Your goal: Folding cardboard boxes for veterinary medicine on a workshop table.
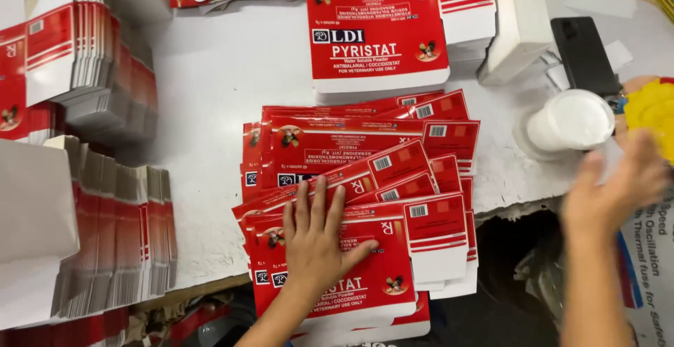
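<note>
Left hand (316, 238) atop fanned cartons (365, 171)

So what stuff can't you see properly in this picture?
- Right hand, head view: motion-blurred; whether it touches the white tub cannot be told.
- Flat red cartons in the fanned pile: each covers most of the one under it, and the left hand hides more.
- Yellow object: cut off by the right edge.
- Carton stacks at left: cut by the edge, only their sides show.

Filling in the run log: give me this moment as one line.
left hand flat on top red carton blank | right hand blurred, empty, near white lid | fanned carton pile on white table
</note>
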